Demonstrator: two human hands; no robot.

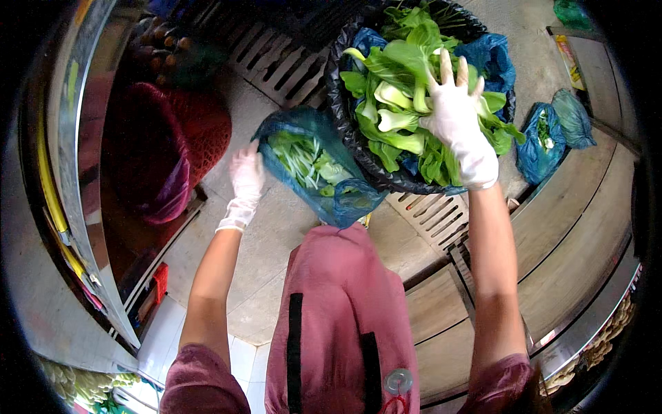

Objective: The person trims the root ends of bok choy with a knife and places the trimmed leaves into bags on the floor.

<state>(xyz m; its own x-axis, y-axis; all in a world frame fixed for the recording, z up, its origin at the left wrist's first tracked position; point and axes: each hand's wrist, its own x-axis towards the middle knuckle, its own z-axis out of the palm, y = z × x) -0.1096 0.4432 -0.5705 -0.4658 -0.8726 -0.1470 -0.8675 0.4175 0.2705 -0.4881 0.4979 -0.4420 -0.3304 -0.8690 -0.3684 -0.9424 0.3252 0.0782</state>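
Note:
My right hand [455,114], in a white glove, lies with spread fingers on leafy bok choy [398,111]. The greens fill a basket or bin lined with a black plastic bag [344,124], with blue plastic showing inside its rim. My left hand [247,171], also gloved, is at the left edge of a blue plastic bag [331,199]; its fingertips are blurred, so a grip on the bag is uncertain. Inside that bag are cut greens with pale stems [300,158]. The bag leans beside the black-lined container, before my knees.
A dark red mesh sack [207,129] stands at the left near a metal-edged counter [85,155]. Slotted drain covers [434,215] lie in the floor. On the right, a small blue bag of greens [540,145] sits by a wooden slatted platform [558,212].

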